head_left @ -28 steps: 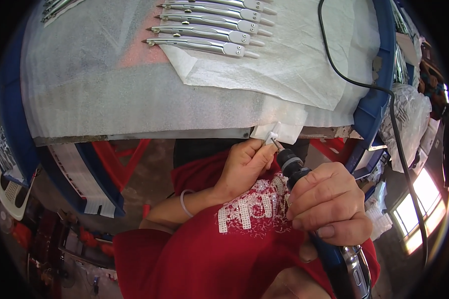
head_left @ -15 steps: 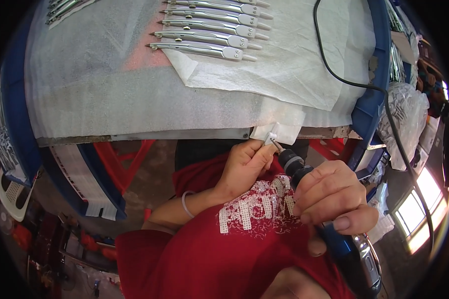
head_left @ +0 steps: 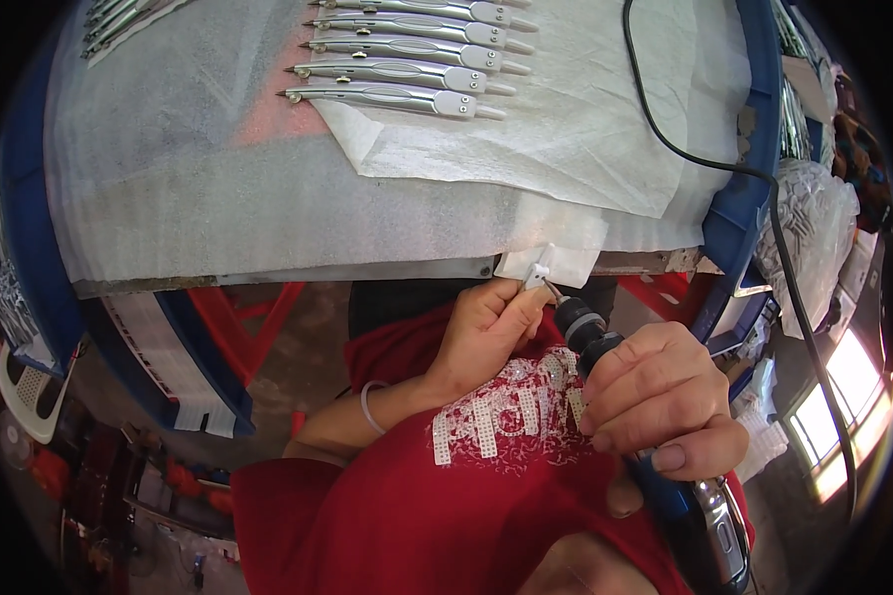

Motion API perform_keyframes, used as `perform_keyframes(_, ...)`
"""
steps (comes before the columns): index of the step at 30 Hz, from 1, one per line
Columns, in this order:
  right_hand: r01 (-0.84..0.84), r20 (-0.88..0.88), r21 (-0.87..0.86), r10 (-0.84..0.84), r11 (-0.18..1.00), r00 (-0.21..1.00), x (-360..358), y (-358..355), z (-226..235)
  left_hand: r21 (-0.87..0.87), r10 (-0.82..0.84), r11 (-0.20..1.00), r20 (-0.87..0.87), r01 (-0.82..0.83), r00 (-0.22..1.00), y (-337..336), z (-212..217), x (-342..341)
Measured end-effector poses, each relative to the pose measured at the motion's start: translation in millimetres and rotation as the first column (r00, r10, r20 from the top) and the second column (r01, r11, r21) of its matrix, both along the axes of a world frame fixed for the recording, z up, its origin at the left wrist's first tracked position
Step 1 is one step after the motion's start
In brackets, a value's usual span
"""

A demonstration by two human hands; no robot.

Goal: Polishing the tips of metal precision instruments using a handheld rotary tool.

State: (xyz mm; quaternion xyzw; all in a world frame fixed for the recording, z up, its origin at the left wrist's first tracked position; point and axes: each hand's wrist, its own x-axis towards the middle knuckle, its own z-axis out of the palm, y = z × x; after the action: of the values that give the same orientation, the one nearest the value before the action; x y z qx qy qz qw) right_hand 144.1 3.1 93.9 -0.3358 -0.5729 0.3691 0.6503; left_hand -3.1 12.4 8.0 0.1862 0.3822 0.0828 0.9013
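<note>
Small white part [head_left: 537,275] pinched in left hand [head_left: 486,332], mostly hidden; rotary tool [head_left: 655,446] in right hand [head_left: 655,402] grip, base cut off.

Single head-worn fisheye view, looking steeply down from close above, table [head_left: 268,213] near edge bowed across the upper half, lap and both hands filling the lower half, rim darkened.

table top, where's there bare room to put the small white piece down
Free: the white foam sheet left of the row of metal tools, down to the table's front edge. Crowded: the tool row up top, and the right side, crossed by the black cord.
</note>
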Motion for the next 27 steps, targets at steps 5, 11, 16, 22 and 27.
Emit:
perform_keyframes(5, -0.026, 0.001, 0.005, 0.026, 1.000, 1.000, 2, 2, -3, -0.004, 0.000, 1.000, -0.015, 0.000, 1.000, 0, 0, 0)
perform_keyframes(11, -0.015, 0.067, 0.006, 0.014, 1.000, 0.998, 3, 6, 1, -0.004, 0.026, 1.000, -0.007, -0.026, 1.000, -2, 0, 0)
perform_keyframes(16, -0.075, 0.212, -0.014, 0.076, 0.997, 0.974, 20, -5, 4, -0.007, 0.015, 1.000, 0.111, -0.014, 0.994, 0, -8, -3)
perform_keyframes(22, 0.180, 0.096, -0.440, -0.153, 0.880, 0.984, 22, -24, 19, -0.063, -0.085, 0.994, 0.119, 0.093, 0.989, 14, 3, -12)
perform_keyframes(27, 0.076, -0.086, -0.798, -0.239, 0.598, 0.967, 24, -11, 12, 0.132, -0.308, 0.950, 0.275, 0.282, 0.910, 22, 27, -17)
